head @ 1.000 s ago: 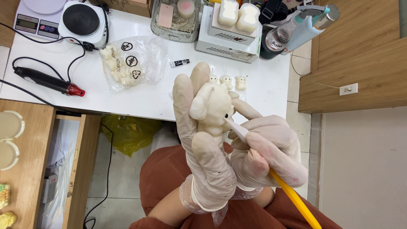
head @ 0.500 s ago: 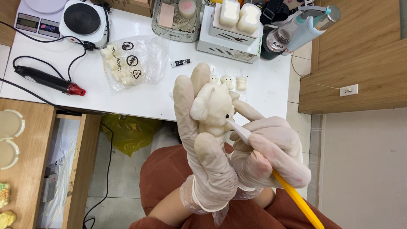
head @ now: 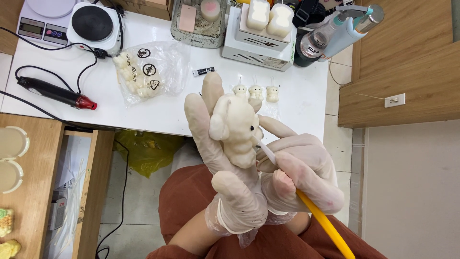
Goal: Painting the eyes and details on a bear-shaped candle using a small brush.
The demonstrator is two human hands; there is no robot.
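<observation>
My left hand (head: 225, 163), in a pale thin glove, holds a cream bear-shaped figure (head: 235, 127) upright above my lap. A small black dot marks the figure's face. My right hand (head: 299, 170), also gloved, grips a thin brush with a yellow handle (head: 323, 223). The brush's white tip touches the figure's face beside the black dot. Both hands sit close together in front of the white table's (head: 158, 112) near edge.
Three small cream bear figures (head: 256, 92) stand on the table behind my hands. A clear bag of cream pieces (head: 148, 72), a black and red heat tool (head: 55, 92), a scale, a hot plate (head: 93, 23), white moulds and spray bottles (head: 335, 31) lie farther back. A wooden shelf (head: 28, 192) stands at left.
The brush tip has shifted slightly on the figure's face. Both hands stay in nearly the same place.
</observation>
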